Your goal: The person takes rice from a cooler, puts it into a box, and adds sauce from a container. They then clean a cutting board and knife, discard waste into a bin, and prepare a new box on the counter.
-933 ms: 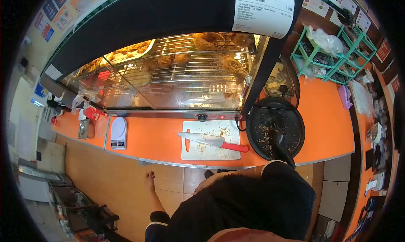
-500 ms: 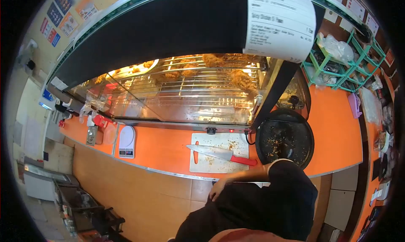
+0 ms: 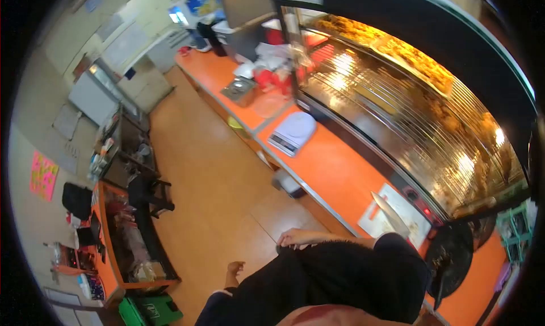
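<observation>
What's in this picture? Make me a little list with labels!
place: kitchen with an orange counter
left hand: empty, over the floor
right hand: empty, at the edge of the black shirt
board: on the counter, with a knife lying on it
pan: black, beside the board
scale: white, farther along the counter
case: glass, with fried chicken inside

The counter (image 3: 335,175) is orange, the cutting board (image 3: 421,227) and scale (image 3: 292,132) white, the shirt (image 3: 340,278) black, the crate (image 3: 150,310) green.
</observation>
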